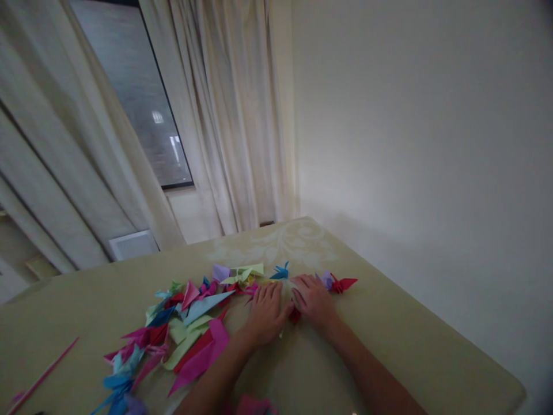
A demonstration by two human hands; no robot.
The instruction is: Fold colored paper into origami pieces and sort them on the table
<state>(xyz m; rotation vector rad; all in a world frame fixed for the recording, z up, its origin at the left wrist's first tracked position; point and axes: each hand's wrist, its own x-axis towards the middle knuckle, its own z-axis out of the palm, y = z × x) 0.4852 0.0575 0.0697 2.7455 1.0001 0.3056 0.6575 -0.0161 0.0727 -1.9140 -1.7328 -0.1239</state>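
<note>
Both left hand (265, 314) and right hand (315, 301) curve beside red folded paper (295, 316); from here, I cannot tell their grip.

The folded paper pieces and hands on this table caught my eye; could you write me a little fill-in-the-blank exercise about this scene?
1. The folded paper piece farthest right is coloured ____.
2. Of the left hand and the right hand, the one nearer that piece is the ____ one.
3. The thin stick on the table is coloured ____.
4. In the picture, most folded pieces lie to the ____ of both hands.

Missing words: red; right; pink; left.
</note>
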